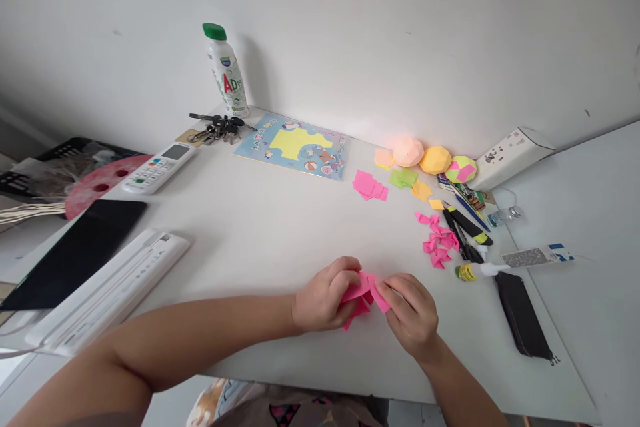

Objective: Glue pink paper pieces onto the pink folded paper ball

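Near the front of the white table, my left hand [327,297] is closed around a pink folded-paper piece [356,289] made of joined parts. My right hand [411,312] pinches a pink flap on the right side of that same piece. Fingers of both hands cover some of its folds. Up and to the right lies a loose pile of small pink folded units [438,240]. Farther back are flat pink paper squares [369,185], with green sheets [403,178] and orange sheets [421,190] beside them.
Finished paper balls [436,160] line the wall beside a white box [513,157]. Pens, a cutter [467,225], a yellow-labelled glue bottle [467,272] and a black pouch [523,315] lie right. A bottle [227,73], keys [223,128], remote [159,168] and dark tablet [75,250] are left.
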A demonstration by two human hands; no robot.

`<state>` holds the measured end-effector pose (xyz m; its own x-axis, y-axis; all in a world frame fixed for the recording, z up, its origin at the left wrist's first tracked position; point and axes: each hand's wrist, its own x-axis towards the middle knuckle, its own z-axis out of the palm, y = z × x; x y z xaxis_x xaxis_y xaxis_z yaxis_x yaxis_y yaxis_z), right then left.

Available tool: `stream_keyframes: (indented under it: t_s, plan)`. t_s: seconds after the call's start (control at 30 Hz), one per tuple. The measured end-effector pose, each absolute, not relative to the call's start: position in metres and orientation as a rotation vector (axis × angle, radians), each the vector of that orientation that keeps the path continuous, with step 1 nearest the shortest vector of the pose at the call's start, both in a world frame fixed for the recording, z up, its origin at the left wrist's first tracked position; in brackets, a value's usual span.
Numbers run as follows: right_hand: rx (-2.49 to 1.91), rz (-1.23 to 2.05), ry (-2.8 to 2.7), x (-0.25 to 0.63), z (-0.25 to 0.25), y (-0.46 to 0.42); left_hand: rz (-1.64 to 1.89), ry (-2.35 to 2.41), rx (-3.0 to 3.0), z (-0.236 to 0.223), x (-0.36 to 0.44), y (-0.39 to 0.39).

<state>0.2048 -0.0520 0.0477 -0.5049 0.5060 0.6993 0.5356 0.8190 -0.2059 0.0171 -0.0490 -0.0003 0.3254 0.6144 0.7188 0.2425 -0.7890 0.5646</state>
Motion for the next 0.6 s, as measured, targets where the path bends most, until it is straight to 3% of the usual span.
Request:
stream_keyframes:
  t_s: [0.6]
  plan:
    - [-0.704,-0.230,-2.234,0.2047,0.0421,-0.0610,1.504,0.691,2.312,0.0042,0.0164,-0.0498]
